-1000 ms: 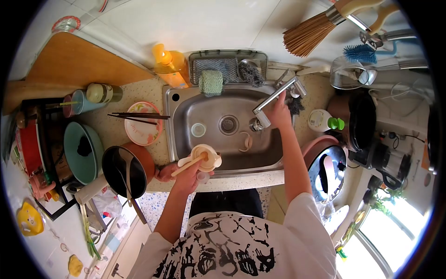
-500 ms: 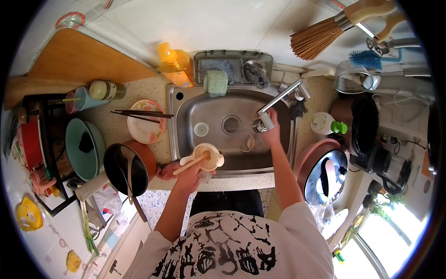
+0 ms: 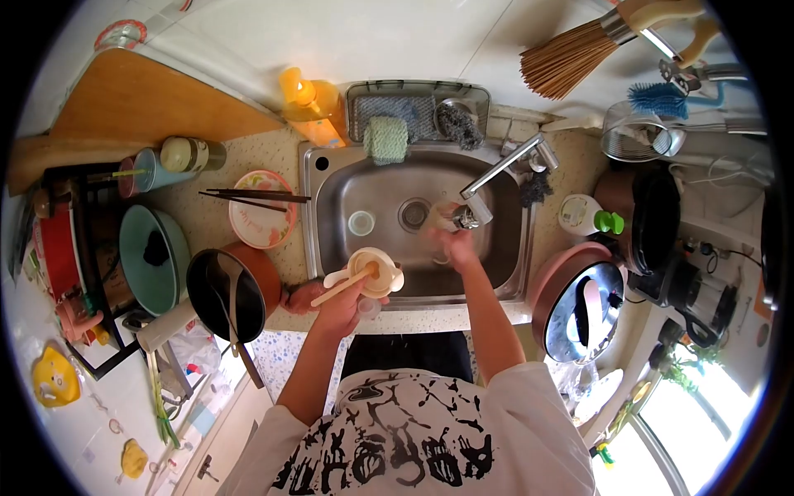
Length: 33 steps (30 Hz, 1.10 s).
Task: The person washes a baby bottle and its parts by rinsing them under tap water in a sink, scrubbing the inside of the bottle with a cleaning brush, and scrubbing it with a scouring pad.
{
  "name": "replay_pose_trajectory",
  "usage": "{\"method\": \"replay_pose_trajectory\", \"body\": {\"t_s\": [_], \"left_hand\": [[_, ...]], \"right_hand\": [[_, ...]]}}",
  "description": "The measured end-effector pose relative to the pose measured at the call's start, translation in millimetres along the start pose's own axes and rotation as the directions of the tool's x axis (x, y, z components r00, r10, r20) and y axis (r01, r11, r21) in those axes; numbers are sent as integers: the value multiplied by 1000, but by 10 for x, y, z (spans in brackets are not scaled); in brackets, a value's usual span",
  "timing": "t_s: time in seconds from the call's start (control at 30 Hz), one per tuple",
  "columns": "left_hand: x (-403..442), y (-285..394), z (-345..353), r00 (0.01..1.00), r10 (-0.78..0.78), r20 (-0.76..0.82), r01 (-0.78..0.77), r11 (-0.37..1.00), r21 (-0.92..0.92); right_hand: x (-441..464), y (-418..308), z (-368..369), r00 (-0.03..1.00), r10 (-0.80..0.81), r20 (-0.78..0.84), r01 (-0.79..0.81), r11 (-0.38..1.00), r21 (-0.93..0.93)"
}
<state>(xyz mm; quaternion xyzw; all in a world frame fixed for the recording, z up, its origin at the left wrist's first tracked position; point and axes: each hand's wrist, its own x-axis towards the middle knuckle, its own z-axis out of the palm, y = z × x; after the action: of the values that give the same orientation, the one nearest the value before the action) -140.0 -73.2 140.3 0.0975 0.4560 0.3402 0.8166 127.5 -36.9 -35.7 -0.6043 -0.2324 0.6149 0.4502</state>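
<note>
My left hand (image 3: 337,312) is closed around a cream cup (image 3: 379,273) with a pale stick (image 3: 339,291) lying across it, over the sink's front edge. A small clear cup (image 3: 369,308) is against the same hand. Under the faucet (image 3: 504,169), my right hand (image 3: 455,248) is over the sink basin (image 3: 347,194), its fingers smeared by motion. A pale translucent blur shows beside its fingertips; what it is cannot be made out. A curved pale piece near these fingers is partly hidden. Left of the drain (image 3: 413,215) lies a small clear round dish (image 3: 361,222).
On the left are a floral plate (image 3: 263,227) with dark chopsticks, an orange pot (image 3: 260,285) and a green bowl (image 3: 169,264). Behind the sink stand a soap bottle (image 3: 310,103) and a sponge rack (image 3: 418,91). A lidded pink pot (image 3: 550,289) is at the right.
My right hand has come down from the faucet lever and moved left to beneath the spout. My left hand keeps its hold on the cream cup. The view has shifted slightly.
</note>
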Motion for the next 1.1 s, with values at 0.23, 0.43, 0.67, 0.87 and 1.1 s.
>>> {"method": "replay_pose_trajectory", "body": {"t_s": [0.23, 0.43, 0.67, 0.87, 1.1], "left_hand": [[12, -85, -70, 999, -29, -28, 28, 999, -25], [-52, -49, 15, 998, -40, -58, 41, 999, 15], [-84, -121, 5, 999, -26, -33, 26, 1000, 12], [-112, -146, -16, 998, -51, -38, 51, 999, 6], [-115, -145, 44, 999, -31, -16, 31, 999, 20]], "right_hand": [[192, 367, -208, 992, 66, 104, -91, 962, 259], [86, -48, 5, 866, 399, 300, -491, 574, 655], [193, -36, 121, 916, 352, 192, -283, 229, 931], [89, -431, 199, 898, 390, 205, -339, 312, 888], [213, -367, 203, 900, 415, 131, -243, 229, 943]]}}
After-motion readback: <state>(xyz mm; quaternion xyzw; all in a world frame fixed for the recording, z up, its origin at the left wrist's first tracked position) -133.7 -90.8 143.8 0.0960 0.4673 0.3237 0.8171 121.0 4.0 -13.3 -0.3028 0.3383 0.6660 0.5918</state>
